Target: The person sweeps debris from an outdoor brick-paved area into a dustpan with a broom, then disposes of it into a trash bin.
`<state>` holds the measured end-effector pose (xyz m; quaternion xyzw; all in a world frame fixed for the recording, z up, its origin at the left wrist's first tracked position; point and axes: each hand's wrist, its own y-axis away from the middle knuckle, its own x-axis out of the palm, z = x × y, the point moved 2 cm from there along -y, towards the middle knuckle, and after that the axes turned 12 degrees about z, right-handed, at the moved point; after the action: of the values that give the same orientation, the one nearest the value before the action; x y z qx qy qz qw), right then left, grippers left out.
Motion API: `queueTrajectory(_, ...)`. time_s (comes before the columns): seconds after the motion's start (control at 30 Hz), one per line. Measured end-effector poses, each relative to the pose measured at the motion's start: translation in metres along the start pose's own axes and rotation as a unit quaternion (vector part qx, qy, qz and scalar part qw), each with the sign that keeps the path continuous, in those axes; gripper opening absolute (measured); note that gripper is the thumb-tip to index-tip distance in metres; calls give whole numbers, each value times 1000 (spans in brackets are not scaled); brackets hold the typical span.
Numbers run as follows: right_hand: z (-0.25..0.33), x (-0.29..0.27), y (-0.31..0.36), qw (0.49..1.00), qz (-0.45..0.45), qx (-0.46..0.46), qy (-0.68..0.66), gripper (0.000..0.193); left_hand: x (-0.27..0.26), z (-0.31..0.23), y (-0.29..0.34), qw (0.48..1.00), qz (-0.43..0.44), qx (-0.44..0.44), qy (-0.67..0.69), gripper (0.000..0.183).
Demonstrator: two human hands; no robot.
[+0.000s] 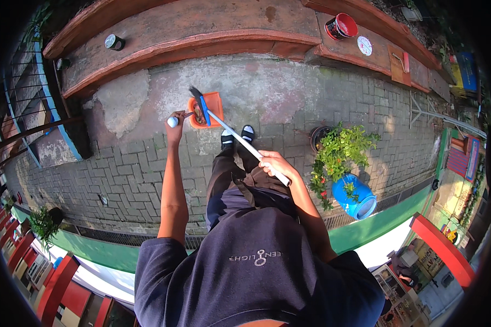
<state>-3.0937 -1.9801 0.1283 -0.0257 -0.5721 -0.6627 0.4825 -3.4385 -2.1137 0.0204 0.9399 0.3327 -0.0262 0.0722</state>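
Observation:
My right hand (pixel 276 163) is wrapped round the white pole of a broom (pixel 240 137), near its upper end. The pole slants away to the left, down to a blue head (pixel 204 110) with dark bristles. That head lies over an orange dustpan (pixel 215 103) on the ground, just beyond my feet. Brownish debris (pixel 198 114) shows inside the pan, partly covered by the broom head. My left hand (pixel 174 128) is closed round the dustpan's handle, whose rounded white end (pixel 172 121) sticks up out of the fist.
Beyond the pan runs a low reddish ledge (pixel 218 35) bearing a red bucket (pixel 341 26), a round white lid (pixel 364 46), a paint roller (pixel 405 62) and a can (pixel 114 42). A potted plant (pixel 338 147) and blue barrel (pixel 354 196) stand right. Metal railings (pixel 46 82) stand left.

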Motion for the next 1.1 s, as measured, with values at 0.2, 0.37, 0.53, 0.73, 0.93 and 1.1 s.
queueTrajectory(0.2,-34,-25,106,991,-117,-36,-45,45,-7,-5,12,1000,-1,0,11,20)
queueTrajectory(0.37,-70,-49,65,970,-233,-27,58,26,-2,-7,1,1000,1,-18,-9,20)
queueTrajectory(0.53,-72,-48,-30,975,-214,-4,62,3,-6,-3,-8,1000,11,-19,6,19)
queueTrajectory(0.73,-68,35,-85,983,-110,0,149,18,-12,-1,9,1000,-4,-13,3,19)
queueTrajectory(0.93,-63,69,-102,996,-37,22,76,17,-8,0,8,1000,3,10,18,17)
queueTrajectory(1.1,-45,66,-33,999,-34,-10,17,16,-24,1,5,1000,1,-16,-14,17)
